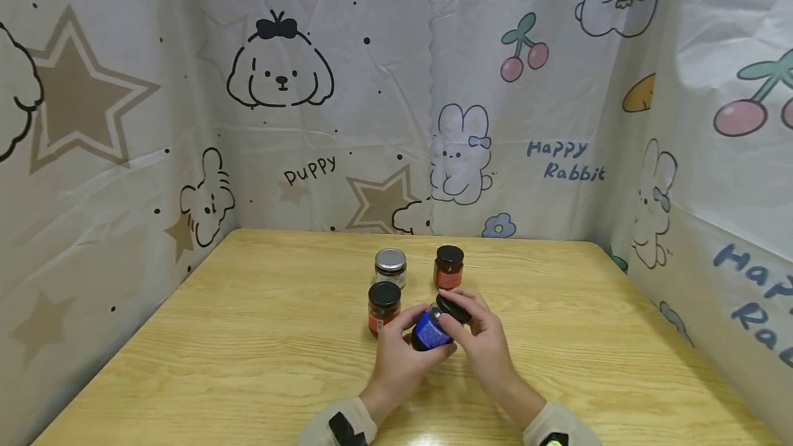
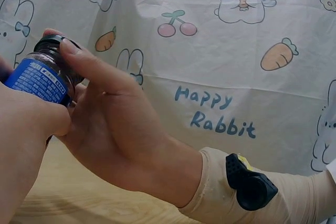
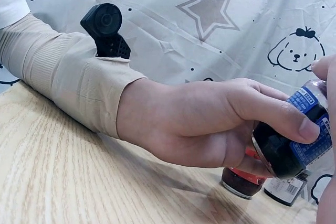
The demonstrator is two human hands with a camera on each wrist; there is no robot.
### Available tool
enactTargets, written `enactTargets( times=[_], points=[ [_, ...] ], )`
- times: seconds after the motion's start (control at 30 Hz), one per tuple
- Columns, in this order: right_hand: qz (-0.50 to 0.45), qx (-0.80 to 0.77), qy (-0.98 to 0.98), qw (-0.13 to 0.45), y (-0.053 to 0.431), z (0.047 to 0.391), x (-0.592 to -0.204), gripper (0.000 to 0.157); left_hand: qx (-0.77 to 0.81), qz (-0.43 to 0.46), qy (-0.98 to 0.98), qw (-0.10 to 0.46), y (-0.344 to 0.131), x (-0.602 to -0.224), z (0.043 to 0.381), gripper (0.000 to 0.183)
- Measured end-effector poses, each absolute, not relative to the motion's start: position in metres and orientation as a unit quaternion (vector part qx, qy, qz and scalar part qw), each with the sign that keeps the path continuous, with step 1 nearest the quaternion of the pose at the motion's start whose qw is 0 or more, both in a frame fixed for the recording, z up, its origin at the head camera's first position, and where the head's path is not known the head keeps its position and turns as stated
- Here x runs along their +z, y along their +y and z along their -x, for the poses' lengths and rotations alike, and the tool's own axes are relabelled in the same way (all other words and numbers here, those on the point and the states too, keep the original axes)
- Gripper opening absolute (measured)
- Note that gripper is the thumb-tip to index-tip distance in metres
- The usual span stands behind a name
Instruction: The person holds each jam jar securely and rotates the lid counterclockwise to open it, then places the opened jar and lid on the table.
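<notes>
A dark glass jar with a blue label [image 1: 434, 330] is held tilted over the table between both hands. My left hand [image 1: 399, 356] grips its body; in the right wrist view the left thumb [image 3: 307, 129] lies along the label. My right hand [image 1: 489, 339] has its fingers on the black lid [image 1: 454, 308] at the jar's upper end. In the left wrist view, the right thumb [image 2: 71, 47] rests by the lid's edge, and the lid sits over the jar's neck. Close behind the left hand stands a red-labelled jar with a black lid [image 1: 384, 305].
Farther back on the wooden table [image 1: 248, 322] stand a silver-lidded jar [image 1: 390, 267] and another black-lidded jar with a red label [image 1: 449, 268]. Curtains [image 1: 347, 122] printed with cartoon animals surround the table at the back and sides.
</notes>
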State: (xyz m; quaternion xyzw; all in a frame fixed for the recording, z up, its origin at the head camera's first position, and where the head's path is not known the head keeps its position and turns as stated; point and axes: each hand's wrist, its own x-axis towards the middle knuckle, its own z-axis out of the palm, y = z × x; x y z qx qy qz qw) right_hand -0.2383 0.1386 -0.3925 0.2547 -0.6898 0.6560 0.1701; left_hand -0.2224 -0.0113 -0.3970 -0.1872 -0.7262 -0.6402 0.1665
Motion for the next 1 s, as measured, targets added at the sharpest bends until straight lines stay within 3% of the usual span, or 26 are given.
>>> enactTargets(
  times=[0.33,0.57,0.77,1.0],
  points=[
    [-0.266,0.663,-0.687,0.136,0.143,0.238,-0.388,0.027,-0.646,0.179,-0.724,0.163,-0.011,-0.422,0.24,0.058],
    [-0.236,0.628,-0.735,0.094,0.148,0.239,-0.375,0.043,-0.651,0.168,-0.722,0.164,-0.011,-0.421,0.24,0.058],
    [-0.222,0.536,-0.81,0.084,0.154,0.227,-0.347,0.039,-0.649,0.171,-0.721,0.171,-0.01,-0.422,0.24,0.058],
    [-0.275,0.478,-0.833,0.053,0.165,0.225,-0.335,0.04,-0.646,0.167,-0.726,0.167,-0.01,-0.422,0.24,0.058]
  ],
)
